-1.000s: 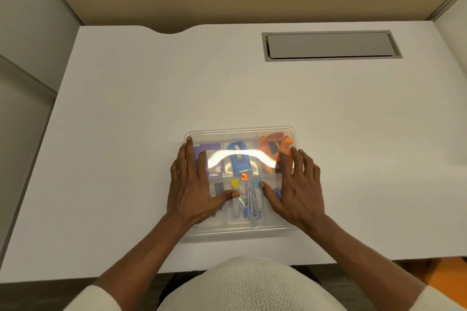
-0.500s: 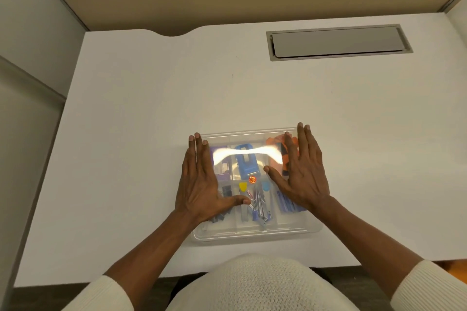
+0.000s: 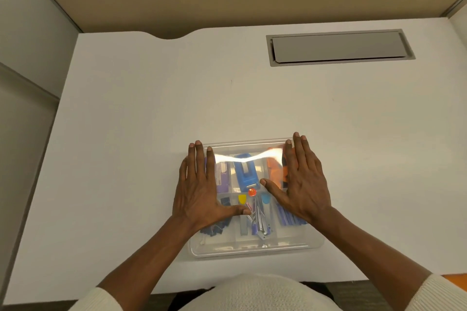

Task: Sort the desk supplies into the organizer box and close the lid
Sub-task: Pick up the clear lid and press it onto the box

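Note:
A clear plastic organizer box (image 3: 255,247) lies on the white desk near its front edge, its transparent lid down over the compartments. My left hand (image 3: 199,192) rests flat on the lid's left side, fingers spread, fingertips at the far left corner. My right hand (image 3: 302,184) lies flat on the right side, fingertips at the far right corner. Through the lid I see a blue stapler (image 3: 246,171), a purple box (image 3: 223,174), an orange item (image 3: 274,169), blue clips, pushpins and metal pieces. Glare streaks across the lid's far part.
A grey cable hatch (image 3: 338,47) is set into the desk (image 3: 353,134) at the back right. Partition walls stand along the left and behind. A curved notch cuts the desk's back edge. My white sweater fills the bottom of the view.
Both hands have slid away from me along the lid, from its middle to its far corners. The right hand went further.

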Motion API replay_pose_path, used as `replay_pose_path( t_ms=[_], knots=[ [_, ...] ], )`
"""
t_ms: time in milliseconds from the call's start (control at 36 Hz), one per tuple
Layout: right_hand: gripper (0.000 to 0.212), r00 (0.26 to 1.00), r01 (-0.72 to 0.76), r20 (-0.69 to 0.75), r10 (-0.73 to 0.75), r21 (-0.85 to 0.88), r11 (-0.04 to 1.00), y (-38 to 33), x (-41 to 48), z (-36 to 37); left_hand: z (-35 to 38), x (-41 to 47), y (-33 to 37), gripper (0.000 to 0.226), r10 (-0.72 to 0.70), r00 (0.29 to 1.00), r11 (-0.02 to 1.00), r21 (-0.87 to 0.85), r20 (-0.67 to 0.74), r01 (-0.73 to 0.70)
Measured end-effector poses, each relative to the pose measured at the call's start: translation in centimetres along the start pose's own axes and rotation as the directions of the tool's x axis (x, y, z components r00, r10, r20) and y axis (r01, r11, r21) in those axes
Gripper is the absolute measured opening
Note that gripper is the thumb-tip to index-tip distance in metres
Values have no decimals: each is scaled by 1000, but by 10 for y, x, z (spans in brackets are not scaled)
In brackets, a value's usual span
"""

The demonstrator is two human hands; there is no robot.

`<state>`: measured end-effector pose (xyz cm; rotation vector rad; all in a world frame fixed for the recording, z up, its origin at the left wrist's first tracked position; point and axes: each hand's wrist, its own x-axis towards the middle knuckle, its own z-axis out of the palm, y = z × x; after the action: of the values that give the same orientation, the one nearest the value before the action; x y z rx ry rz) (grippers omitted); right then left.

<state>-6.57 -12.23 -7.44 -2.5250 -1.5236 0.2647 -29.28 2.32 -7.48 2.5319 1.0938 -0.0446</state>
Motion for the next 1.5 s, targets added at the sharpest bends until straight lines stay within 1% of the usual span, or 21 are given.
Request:
replay_pose_path(
  t_ms=[167,250,333,472,556,667,833,917,1000,1056,1111,1139,1194,1222,1361,1444,1500],
  knots=[
    [110,1000,7,-7,-7,8,1000,-1,-1,-1,2,1,0,149,2,1000,999,44,-13,-1],
    [106,998,61,-34,-60,3,998,-4,-2,-6,-1,0,2,148,12,1000,998,58,-26,-11],
    [104,995,98,-30,-98,7,995,-4,-2,-7,-2,2,2,148,48,997,999,22,-52,-47],
    [104,996,83,21,-83,-3,997,1,1,0,0,5,-1,148,71,996,997,25,-49,-70],
    [106,998,68,14,-69,39,997,2,3,2,3,7,-3,144,68,996,997,-16,-62,-69],
    [108,998,59,-1,-59,81,995,4,3,2,5,7,-5,138,63,996,998,-9,-62,-63],
    [107,997,79,-12,-78,46,996,2,0,3,6,7,-5,135,59,996,998,5,-62,-59],
    [106,996,84,-14,-84,23,996,2,-1,3,4,4,-2,133,65,994,998,-14,-90,-66],
    [105,996,89,-12,-89,-9,996,1,-2,2,-2,-4,3,121,73,981,996,-38,-179,-81],
    [104,996,88,-9,-88,-29,996,1,-3,2,-2,-12,5,107,73,971,997,3,-228,-74],
    [105,996,86,-7,-86,-44,995,1,-3,0,3,-21,8,97,10,973,1000,13,-229,-7],
    [105,996,84,-6,-85,-52,995,0,-3,0,7,-27,8,95,-39,975,999,-19,-221,36],
    [104,997,83,1,-83,-64,994,1,-3,-1,14,-42,8,94,-104,976,992,-89,-191,88],
    [104,997,83,2,-83,-67,994,1,-3,-1,17,-51,7,95,-105,978,991,-101,-181,88],
    [104,997,80,5,-80,-74,994,-1,-3,-1,22,-89,7,101,-67,988,994,-100,-141,53],
    [104,997,73,10,-72,-70,995,-1,-2,-1,24,-95,7,106,-56,989,991,-127,-137,39],
    [104,998,68,10,-67,-68,995,-1,-2,0,25,-94,6,109,-48,990,993,-112,-136,32]
  ],
)
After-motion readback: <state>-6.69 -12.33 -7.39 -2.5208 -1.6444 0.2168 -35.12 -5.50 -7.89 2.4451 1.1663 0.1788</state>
